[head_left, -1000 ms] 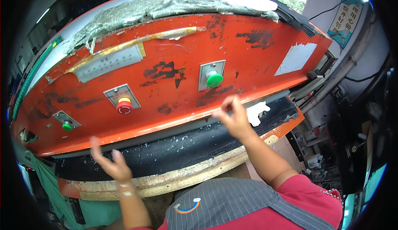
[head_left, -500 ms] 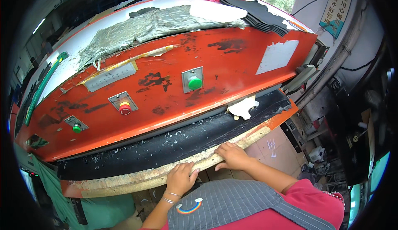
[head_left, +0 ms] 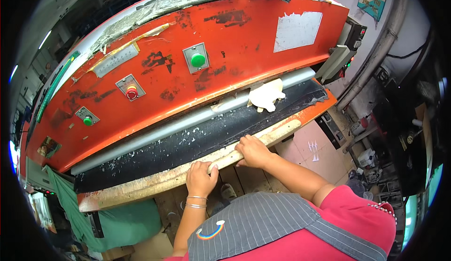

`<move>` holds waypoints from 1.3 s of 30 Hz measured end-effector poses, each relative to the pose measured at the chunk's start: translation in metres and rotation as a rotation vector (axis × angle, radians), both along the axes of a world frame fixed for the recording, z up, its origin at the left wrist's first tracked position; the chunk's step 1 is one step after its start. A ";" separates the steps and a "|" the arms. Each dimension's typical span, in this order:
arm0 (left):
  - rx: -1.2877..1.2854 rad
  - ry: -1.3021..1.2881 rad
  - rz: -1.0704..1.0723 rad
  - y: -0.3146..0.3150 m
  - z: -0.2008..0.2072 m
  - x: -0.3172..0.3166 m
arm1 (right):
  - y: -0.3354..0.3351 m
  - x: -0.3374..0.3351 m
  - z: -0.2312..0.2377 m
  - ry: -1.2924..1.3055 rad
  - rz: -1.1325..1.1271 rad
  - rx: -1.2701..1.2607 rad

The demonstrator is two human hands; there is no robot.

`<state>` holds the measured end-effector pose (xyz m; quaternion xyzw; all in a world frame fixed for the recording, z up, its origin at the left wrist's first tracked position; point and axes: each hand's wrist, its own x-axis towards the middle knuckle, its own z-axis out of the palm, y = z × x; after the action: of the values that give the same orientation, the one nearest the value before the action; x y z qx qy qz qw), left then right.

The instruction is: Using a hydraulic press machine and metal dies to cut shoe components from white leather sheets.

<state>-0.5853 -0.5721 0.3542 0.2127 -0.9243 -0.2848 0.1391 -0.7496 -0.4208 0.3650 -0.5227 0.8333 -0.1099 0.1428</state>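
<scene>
Rail (head_left: 164, 178), pale and worn, lies within the grip of left hand (head_left: 201, 180) and right hand (head_left: 253, 151); cream piece (head_left: 266, 94) rests apart, right of frame centre.

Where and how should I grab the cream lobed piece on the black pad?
Probably the near lobes of the cream piece, reaching from the front with your right hand: they jut toward you over the black pad, while the far edge sits close to the grey bar.

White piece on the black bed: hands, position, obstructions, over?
Left hand, right hand both on wooden rail. White piece on black bed, toward its right end, untouched. White flecks scattered along bed.
</scene>
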 end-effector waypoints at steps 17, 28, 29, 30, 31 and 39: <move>0.115 0.172 -0.006 0.048 -0.016 -0.052 | -0.004 -0.058 -0.018 0.012 0.273 -0.354; -0.093 -0.110 -0.054 0.091 -0.052 -0.026 | 0.014 -0.075 -0.004 -0.091 0.513 -0.594; -0.144 0.005 -0.001 0.094 -0.062 -0.021 | 0.007 -0.077 0.017 -0.210 0.392 -0.719; -0.141 0.007 0.008 0.098 -0.066 -0.018 | 0.003 -0.081 0.041 -0.285 0.263 -0.678; -0.148 0.047 0.007 0.097 -0.067 -0.018 | -0.001 -0.087 0.058 -0.363 0.223 -0.636; 0.120 0.410 0.174 0.045 -0.048 -0.035 | 0.038 -0.053 0.027 -0.306 0.229 -0.626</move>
<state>-0.6206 -0.5269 0.3064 0.2370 -0.8364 -0.3635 0.3349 -0.8022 -0.3828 0.3922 -0.6086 0.6643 -0.4196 0.1104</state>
